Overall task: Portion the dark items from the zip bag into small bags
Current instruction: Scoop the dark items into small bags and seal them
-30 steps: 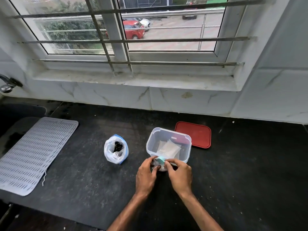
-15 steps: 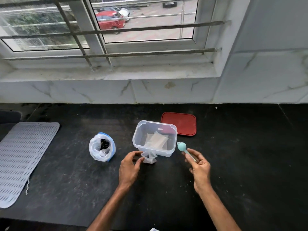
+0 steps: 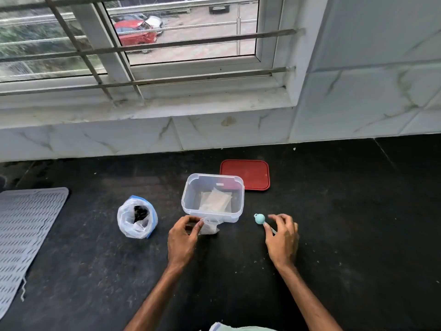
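The zip bag (image 3: pixel 136 219) stands open on the black counter, with dark items (image 3: pixel 140 212) showing in its mouth. A small clear bag (image 3: pixel 210 226) sits in front of the clear plastic tub (image 3: pixel 212 199), and my left hand (image 3: pixel 182 237) pinches its left edge. Inside the tub lie more small bags (image 3: pixel 216 199). To the right, my right hand (image 3: pixel 281 237) holds the handle of a teal scoop (image 3: pixel 259 218), whose round head points up and to the left.
A red lid (image 3: pixel 245 174) lies flat behind the tub. At the left edge of the counter is a grey ribbed mat (image 3: pixel 26 237). The tiled wall and window sill (image 3: pixel 143 111) run along the back.
My right hand has drawn the teal scoop away from the small bag and out to the right. My left hand stays on the small bag. The camera has turned to the right.
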A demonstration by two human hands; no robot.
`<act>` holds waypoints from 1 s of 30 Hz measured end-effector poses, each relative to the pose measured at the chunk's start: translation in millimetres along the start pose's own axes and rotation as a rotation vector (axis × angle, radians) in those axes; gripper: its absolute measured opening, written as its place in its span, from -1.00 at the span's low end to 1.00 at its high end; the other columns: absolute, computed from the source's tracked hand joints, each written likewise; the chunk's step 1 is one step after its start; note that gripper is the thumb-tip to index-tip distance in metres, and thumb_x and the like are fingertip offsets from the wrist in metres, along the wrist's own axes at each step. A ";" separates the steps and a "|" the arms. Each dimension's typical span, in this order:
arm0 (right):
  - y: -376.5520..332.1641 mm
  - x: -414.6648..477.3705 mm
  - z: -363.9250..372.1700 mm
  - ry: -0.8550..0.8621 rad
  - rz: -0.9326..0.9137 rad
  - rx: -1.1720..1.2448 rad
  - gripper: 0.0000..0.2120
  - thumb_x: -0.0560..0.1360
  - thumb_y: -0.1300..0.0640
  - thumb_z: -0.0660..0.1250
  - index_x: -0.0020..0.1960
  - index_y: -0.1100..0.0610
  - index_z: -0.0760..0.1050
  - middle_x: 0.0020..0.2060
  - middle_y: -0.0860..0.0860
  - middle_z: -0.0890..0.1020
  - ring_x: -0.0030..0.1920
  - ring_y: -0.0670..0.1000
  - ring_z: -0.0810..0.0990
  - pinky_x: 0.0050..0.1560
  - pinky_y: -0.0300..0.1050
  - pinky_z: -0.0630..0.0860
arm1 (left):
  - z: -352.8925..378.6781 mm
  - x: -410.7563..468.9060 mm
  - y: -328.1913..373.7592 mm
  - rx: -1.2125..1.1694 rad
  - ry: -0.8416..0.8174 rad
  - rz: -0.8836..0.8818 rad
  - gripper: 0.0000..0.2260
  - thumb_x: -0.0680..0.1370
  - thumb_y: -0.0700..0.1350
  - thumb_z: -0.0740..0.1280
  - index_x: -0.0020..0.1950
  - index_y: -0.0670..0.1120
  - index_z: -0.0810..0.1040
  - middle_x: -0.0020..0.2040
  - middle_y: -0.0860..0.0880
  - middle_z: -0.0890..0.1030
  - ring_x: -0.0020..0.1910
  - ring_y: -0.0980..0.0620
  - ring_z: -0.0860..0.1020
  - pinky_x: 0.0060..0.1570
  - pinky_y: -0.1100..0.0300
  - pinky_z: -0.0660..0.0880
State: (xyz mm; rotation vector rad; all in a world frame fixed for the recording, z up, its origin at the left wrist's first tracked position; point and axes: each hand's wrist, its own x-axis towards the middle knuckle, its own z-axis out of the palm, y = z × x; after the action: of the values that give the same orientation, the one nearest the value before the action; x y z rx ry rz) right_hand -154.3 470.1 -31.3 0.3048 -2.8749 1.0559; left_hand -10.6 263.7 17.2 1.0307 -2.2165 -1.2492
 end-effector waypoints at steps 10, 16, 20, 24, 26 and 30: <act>-100.7 -33.1 -7.4 -0.249 -0.282 0.457 -0.85 0.45 0.07 0.48 0.02 -0.01 0.64 -0.07 -0.22 0.61 -0.04 -0.15 0.58 -0.03 -0.32 0.53 | -28.5 13.9 20.0 -0.245 -0.136 0.041 -0.94 0.54 -0.18 0.40 -0.11 -0.04 0.61 -0.10 0.04 0.69 -0.13 0.09 0.64 -0.17 0.26 0.57; -122.5 -36.4 -4.4 -0.163 -0.270 0.423 -0.92 0.42 0.13 0.52 -0.12 0.03 0.64 -0.20 -0.23 0.62 -0.15 -0.13 0.58 -0.14 -0.27 0.53 | -50.7 23.3 21.3 -0.331 -0.157 0.044 -0.93 0.55 -0.19 0.39 -0.13 -0.07 0.60 -0.17 0.04 0.69 -0.20 0.16 0.61 -0.24 0.34 0.51; -140.2 -42.8 -6.3 -0.160 -0.311 0.419 -0.92 0.40 0.15 0.52 -0.14 0.07 0.64 -0.21 -0.24 0.62 -0.14 -0.18 0.56 -0.14 -0.43 0.42 | -61.9 28.5 19.3 -0.363 -0.174 0.061 -0.94 0.56 -0.19 0.38 -0.11 -0.10 0.59 -0.17 0.02 0.68 -0.19 0.14 0.61 -0.21 0.29 0.53; -152.9 -48.6 -6.9 -0.126 -0.295 0.438 -0.93 0.42 0.18 0.51 -0.16 0.08 0.63 -0.24 -0.19 0.63 -0.17 -0.16 0.57 -0.16 -0.42 0.42 | -68.6 30.4 19.3 -0.429 -0.201 0.074 -0.94 0.57 -0.20 0.37 -0.09 -0.15 0.56 -0.18 -0.01 0.66 -0.19 0.13 0.60 -0.18 0.26 0.54; -159.8 -51.6 -9.2 -0.125 -0.286 0.452 -0.93 0.44 0.18 0.49 -0.16 0.07 0.62 -0.24 -0.17 0.63 -0.17 -0.15 0.57 -0.20 -0.42 0.43 | -71.9 30.6 19.8 -0.503 -0.256 0.062 -0.96 0.58 -0.19 0.35 -0.03 -0.15 0.54 -0.16 0.02 0.65 -0.14 0.10 0.60 -0.14 0.26 0.54; -170.0 -54.4 -13.2 -0.131 -0.239 0.506 -0.94 0.46 0.18 0.47 -0.15 0.06 0.61 -0.22 -0.15 0.64 -0.17 -0.11 0.61 -0.23 -0.27 0.51 | -77.6 28.0 18.2 -0.659 -0.490 0.060 -0.71 0.54 -0.22 0.38 0.24 -0.18 0.43 0.15 -0.04 0.66 0.12 0.03 0.63 0.05 0.21 0.56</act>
State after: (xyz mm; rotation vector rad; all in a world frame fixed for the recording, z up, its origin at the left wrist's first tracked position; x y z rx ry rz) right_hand -66.0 360.8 79.7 0.7446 -2.5369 1.7483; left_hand 13.4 204.8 72.9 0.4228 -1.8669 -2.1713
